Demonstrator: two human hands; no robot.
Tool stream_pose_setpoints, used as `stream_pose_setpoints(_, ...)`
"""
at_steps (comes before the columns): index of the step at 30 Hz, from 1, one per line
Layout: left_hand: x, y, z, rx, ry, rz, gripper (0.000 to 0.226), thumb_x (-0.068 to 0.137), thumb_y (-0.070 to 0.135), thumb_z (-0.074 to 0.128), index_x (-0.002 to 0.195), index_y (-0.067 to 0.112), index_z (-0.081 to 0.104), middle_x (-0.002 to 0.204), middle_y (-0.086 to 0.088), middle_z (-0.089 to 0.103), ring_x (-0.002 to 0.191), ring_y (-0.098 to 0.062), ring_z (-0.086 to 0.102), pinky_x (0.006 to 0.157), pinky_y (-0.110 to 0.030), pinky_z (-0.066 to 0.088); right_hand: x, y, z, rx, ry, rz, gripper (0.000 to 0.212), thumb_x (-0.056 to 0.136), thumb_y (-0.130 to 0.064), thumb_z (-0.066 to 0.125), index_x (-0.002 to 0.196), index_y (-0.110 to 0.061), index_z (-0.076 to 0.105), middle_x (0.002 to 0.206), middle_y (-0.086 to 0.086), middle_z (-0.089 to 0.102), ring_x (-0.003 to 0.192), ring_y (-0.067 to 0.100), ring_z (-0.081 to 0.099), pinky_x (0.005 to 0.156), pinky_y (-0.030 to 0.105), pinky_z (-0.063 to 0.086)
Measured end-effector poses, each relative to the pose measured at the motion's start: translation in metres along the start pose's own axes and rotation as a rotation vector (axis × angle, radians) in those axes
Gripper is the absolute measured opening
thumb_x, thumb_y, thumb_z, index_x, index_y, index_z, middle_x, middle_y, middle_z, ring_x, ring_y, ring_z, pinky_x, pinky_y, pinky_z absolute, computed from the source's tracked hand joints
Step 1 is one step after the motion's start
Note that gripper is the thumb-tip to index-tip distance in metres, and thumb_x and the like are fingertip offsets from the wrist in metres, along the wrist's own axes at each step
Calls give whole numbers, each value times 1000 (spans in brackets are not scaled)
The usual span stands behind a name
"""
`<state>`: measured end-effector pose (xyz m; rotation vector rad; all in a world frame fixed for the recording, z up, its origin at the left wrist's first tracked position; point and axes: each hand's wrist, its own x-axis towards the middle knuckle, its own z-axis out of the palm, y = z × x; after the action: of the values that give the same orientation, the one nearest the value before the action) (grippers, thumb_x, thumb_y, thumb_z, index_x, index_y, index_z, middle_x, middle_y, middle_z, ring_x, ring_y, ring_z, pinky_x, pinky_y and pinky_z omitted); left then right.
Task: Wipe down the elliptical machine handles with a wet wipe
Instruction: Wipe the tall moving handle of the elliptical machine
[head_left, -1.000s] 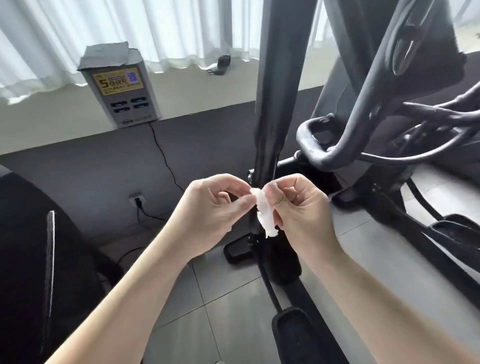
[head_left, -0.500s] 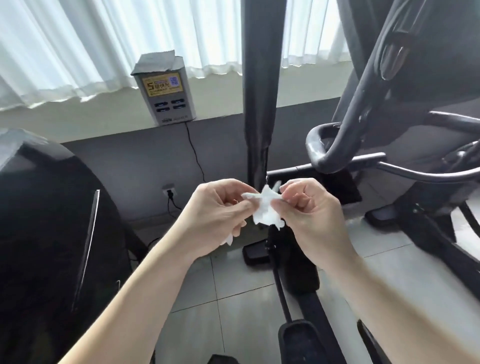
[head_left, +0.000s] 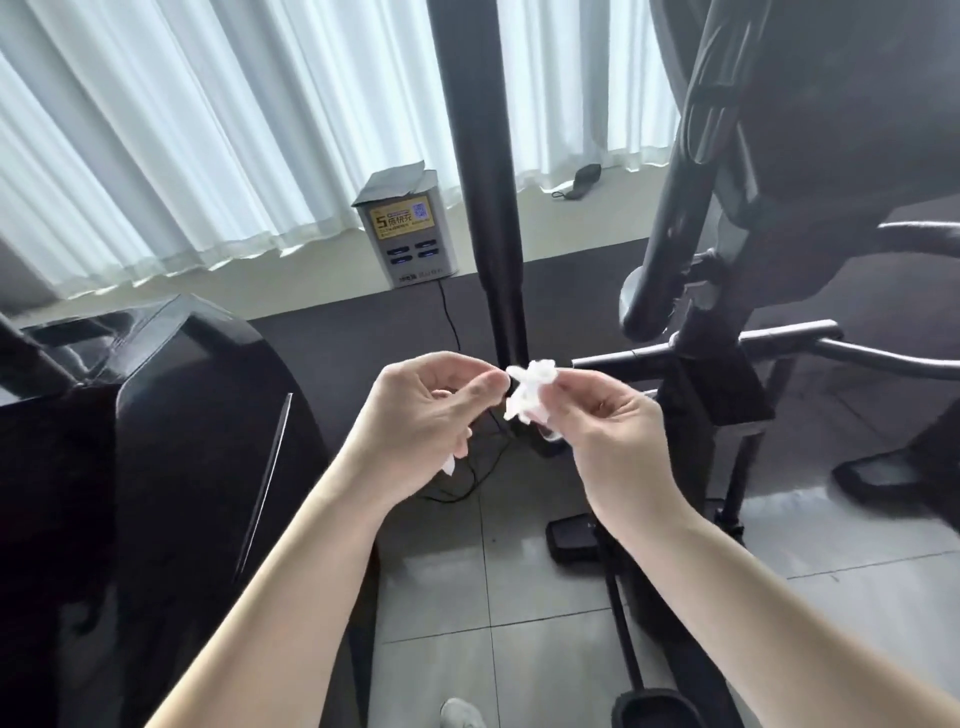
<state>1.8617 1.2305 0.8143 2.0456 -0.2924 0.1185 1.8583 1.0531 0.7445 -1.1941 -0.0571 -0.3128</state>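
A small crumpled white wet wipe (head_left: 530, 395) hangs between my two hands at chest height. My left hand (head_left: 426, 410) pinches its left edge with thumb and forefinger; a white scrap pokes out below that palm. My right hand (head_left: 602, 415) pinches the wipe's right side, fingers curled. Directly behind the wipe rises the elliptical's tall black handle pole (head_left: 488, 182). A curved black handle (head_left: 670, 218) with a rounded end sits to the upper right. Neither hand touches the machine.
A grey charging box (head_left: 405, 234) stands on the window ledge, its cable running down to the floor. White curtains hang behind. A large black machine housing (head_left: 171, 441) fills the left. Black pedals (head_left: 660, 706) and frame rails lie over the grey tiled floor.
The view has tilted up and shifted left, so the pole and charging box sit more to the right. My hands have spread slightly and the wipe is bunched higher between them.
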Motion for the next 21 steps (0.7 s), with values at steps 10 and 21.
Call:
stream_pose_setpoints(10,79,36,-4,-10,277,172,19,91,38,78,109,34,76,69,21,73,43,-8,60,47,-19,48,66,16,60,-137,232,-333,18,100,-14,69,118,-11,67,102,3,80,98,16,76,95,44,59)
stream_pose_setpoints(21,85,39,-6,33,276,182,13,88,33,82,99,27,80,62,18,70,41,-9,57,48,-19,48,38,76,24,-453,94,-288,15,99,-24,71,100,-11,78,76,-9,71,63,7,56,71,15,44)
